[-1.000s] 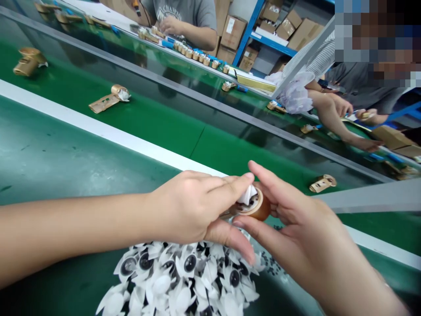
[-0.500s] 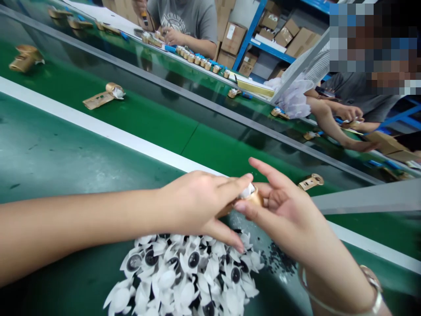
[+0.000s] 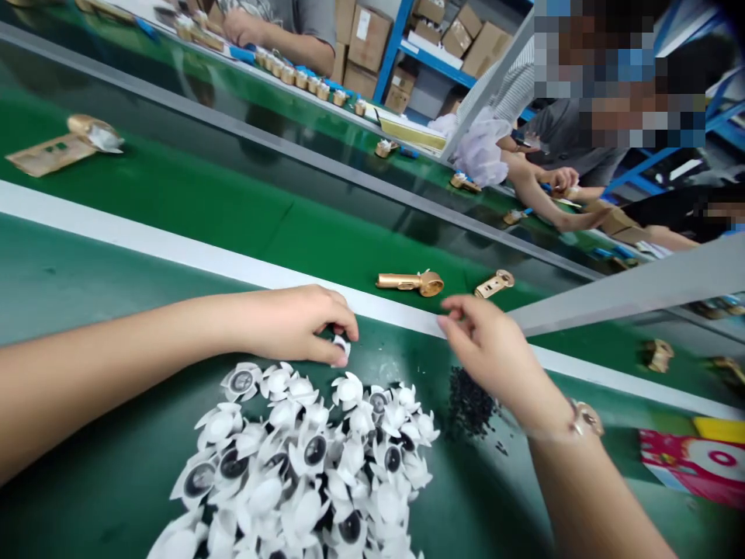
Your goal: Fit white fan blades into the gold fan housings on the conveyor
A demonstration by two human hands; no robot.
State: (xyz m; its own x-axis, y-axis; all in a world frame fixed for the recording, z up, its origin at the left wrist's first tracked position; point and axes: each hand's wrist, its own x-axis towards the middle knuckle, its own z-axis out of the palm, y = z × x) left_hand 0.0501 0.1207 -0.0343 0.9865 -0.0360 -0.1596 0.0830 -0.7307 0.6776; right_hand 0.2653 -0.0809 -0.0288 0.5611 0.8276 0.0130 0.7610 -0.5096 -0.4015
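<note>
Between the thumb and fingers of my left hand is a small white fan blade with a dark centre, partly hidden by the fingertips. Just below lies a pile of similar white fan blades, several showing round black hubs. My right hand hovers at the belt's near edge, fingers bent, with a gap between thumb and fingertips and nothing visible in them. Close to those fingertips, a gold handle-shaped housing with a ring head rests on the green belt. Another gold housing lies just beyond.
Small black pieces are scattered right of the pile. A white strip edges the belt; a grey post slants across the right. A pink packet lies at right. Co-workers sit across the line, beside gold parts.
My hands have parted: the gold housing they held together now appears to lie on the belt. The left hand moved left and holds a fan blade. The view shifted, and belt items appear further left.
</note>
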